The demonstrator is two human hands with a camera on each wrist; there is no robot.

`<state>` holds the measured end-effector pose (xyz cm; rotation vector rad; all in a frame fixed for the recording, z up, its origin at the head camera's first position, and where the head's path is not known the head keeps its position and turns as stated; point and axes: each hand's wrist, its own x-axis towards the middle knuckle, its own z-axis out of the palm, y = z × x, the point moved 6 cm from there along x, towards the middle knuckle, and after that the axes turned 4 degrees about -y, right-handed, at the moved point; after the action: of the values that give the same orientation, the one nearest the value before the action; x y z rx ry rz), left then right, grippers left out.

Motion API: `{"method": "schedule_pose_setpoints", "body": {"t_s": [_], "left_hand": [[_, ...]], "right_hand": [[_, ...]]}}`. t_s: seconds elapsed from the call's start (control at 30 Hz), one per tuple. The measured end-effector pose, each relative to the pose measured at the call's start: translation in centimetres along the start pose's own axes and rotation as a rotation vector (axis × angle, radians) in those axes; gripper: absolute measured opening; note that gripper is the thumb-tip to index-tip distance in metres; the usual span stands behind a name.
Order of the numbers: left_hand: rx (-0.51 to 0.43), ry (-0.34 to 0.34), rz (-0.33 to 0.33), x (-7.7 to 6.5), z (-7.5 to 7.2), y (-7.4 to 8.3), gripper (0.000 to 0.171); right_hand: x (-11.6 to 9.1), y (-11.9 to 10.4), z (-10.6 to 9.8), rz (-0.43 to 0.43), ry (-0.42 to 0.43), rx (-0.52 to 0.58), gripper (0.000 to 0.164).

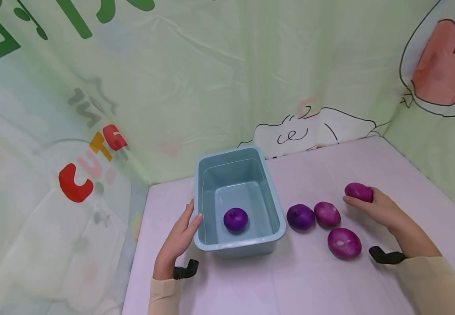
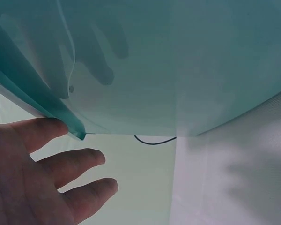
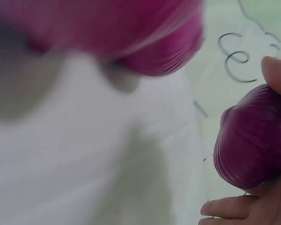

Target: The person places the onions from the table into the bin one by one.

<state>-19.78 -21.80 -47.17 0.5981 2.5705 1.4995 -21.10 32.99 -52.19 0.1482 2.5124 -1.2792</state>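
While the right hand grasps a glossy magenta oval onion, long axis crosswise, at frame right, the pale-blue rectangular plastic tub lies leftward, at centre, touching the loosely extended left hand.

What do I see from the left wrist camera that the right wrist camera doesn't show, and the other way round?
Only the left wrist view shows the blue bin and the left hand, its fingers at the rim. Only the right wrist view shows the right hand gripping a purple onion, with blurred onions above. Both show the pale tabletop and the light green backdrop.
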Motion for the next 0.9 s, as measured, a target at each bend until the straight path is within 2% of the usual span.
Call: {"method": "schedule_pose_setpoints", "body": {"t_s": [0.17,0.43,0.67,0.9], "left_hand": [[-0.002,0.002,-0.007,0.1,0.0,0.0,0.066],[0.005,0.009,-0.022,0.0,-0.1,0.0,0.067],[0.024,0.006,-0.019,0.2,-0.2,0.1,0.067],[0.034,0.013,-0.037,0.1,-0.2,-0.3,0.067]], "right_hand": [[-0.2,-2.1,-0.3,-0.005,-0.018,0.087,0.11],[0.4,-6.8,0.2,-0.083,-0.041,0.186,0.102],[1.2,-12.2,0.9,-0.177,-0.052,0.207,0.094],[1.8,-18.1,2.5,-0.259,-0.115,0.247,0.09]]}}
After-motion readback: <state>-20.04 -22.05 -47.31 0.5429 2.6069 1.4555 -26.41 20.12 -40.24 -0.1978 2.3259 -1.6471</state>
